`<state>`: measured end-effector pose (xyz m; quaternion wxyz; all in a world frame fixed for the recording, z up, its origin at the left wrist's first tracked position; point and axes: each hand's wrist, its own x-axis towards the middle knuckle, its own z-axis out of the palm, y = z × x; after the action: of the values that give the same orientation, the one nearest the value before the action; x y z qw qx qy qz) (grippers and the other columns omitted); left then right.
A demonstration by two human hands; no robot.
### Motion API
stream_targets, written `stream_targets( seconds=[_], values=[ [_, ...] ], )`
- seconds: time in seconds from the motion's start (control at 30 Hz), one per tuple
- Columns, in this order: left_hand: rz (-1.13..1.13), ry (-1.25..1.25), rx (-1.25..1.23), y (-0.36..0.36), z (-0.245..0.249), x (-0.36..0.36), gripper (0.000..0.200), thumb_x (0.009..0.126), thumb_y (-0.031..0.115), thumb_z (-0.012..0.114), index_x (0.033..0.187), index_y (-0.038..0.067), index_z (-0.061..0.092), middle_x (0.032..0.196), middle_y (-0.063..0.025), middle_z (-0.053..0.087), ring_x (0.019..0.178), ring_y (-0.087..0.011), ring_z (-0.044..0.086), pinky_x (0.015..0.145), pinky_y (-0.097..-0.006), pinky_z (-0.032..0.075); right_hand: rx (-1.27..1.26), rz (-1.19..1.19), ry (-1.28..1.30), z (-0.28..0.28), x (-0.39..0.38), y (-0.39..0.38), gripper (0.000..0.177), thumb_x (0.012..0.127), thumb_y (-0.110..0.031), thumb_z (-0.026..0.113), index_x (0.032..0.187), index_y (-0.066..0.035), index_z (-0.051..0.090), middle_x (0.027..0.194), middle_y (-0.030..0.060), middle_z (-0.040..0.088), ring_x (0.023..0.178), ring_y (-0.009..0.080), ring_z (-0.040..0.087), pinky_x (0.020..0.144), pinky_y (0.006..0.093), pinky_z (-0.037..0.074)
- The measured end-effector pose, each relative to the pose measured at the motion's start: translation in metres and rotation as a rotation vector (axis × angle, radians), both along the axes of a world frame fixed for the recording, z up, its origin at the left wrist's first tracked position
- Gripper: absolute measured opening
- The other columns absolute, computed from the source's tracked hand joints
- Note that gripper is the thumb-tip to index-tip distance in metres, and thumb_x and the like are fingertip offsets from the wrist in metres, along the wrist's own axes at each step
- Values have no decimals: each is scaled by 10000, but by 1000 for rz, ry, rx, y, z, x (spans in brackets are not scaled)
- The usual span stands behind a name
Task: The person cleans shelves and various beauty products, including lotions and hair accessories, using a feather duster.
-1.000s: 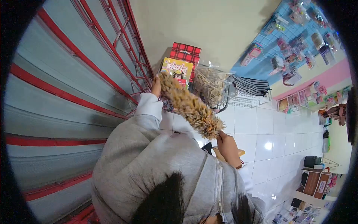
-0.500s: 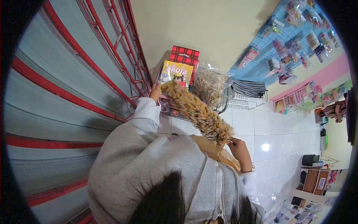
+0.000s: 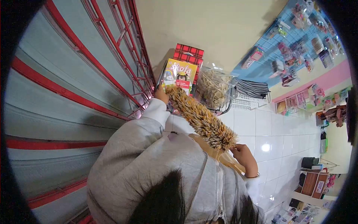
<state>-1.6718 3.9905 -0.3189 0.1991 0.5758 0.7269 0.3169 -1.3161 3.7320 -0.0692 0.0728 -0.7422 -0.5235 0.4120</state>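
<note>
on my feed, fluffy duster slants between hands, upper end overlapping yellow skola book at dark-rimmed basket. right hand pinches duster's lower end; left hand beside upper end, cannot tell whether grasping it. since second ago, duster sits lower, toward body: more book cover exposed, duster still being handled, i judge.

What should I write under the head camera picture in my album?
A fluffy duster between the left hand and right hand, near a yellow skola pack.
</note>
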Motion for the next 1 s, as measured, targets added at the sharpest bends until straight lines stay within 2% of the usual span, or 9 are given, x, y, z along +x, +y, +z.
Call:
stream_targets(
  seconds=[0.03,0.27,0.43,0.47,0.67,0.83,0.87,0.93,1.0],
  values=[
    [14,-28,-30,4,-2,-2,640,694,168,702,1267,64,438,972,-260,620,914,-430,595,790,-495,478,-47,-3,-8,2,-1,0,275,874,-225,586,1009,3,661,635,164,611,540,187,504,560,357,443],
    [3,-106,-91,13,-3,-12,589,683,302,732,1188,85,518,941,-203,658,884,-401,622,767,-471,494,-133,-62,-22,13,8,-4,312,895,-266,585,937,35,655,570,80,542,533,125,485,522,318,418],
    [-16,-121,-133,11,-10,-12,704,656,375,767,1226,75,482,1123,-254,576,1062,-398,552,883,-446,452,-31,-121,42,4,27,-17,277,909,-230,570,917,36,643,581,64,544,532,114,478,504,310,403],
    [-5,-98,-181,11,-8,-12,731,650,383,775,1238,73,470,1164,-265,552,1101,-399,531,908,-443,439,77,-101,70,-15,37,-24,232,914,-223,580,917,1,642,569,-8,505,483,64,433,425,242,337],
    [110,-59,-201,12,1,18,938,571,429,838,1263,-21,392,1221,-286,501,1149,-408,489,963,-442,408,74,-182,158,-14,26,-19,218,929,-212,557,888,-5,615,558,-12,489,474,61,410,425,243,321],
    [176,-43,-78,-1,23,35,1060,553,369,871,1335,-25,273,1299,-268,434,1214,-399,420,1038,-425,337,125,-168,173,-18,26,-24,253,938,-234,549,879,6,603,548,-21,472,463,56,386,420,241,305],
    [203,-114,-188,3,21,34,1091,547,336,881,1356,-30,247,1321,-261,409,1222,-384,416,1044,-409,336,136,-169,193,-22,28,-23,261,938,-238,550,879,11,600,548,-22,471,464,56,385,420,241,303],
    [253,-201,-253,4,33,35,1062,532,311,891,1331,-25,276,1298,-255,433,1187,-381,452,1017,-396,375,150,-145,188,-28,33,-22,279,942,-255,549,889,15,596,550,-22,471,464,55,381,420,241,294],
    [265,-83,-175,9,27,40,993,531,306,892,1277,-16,321,1257,-252,469,1157,-380,481,988,-398,404,169,-119,150,-39,42,-18,281,943,-258,548,893,14,596,549,-24,467,463,55,377,421,240,290]
  ],
)
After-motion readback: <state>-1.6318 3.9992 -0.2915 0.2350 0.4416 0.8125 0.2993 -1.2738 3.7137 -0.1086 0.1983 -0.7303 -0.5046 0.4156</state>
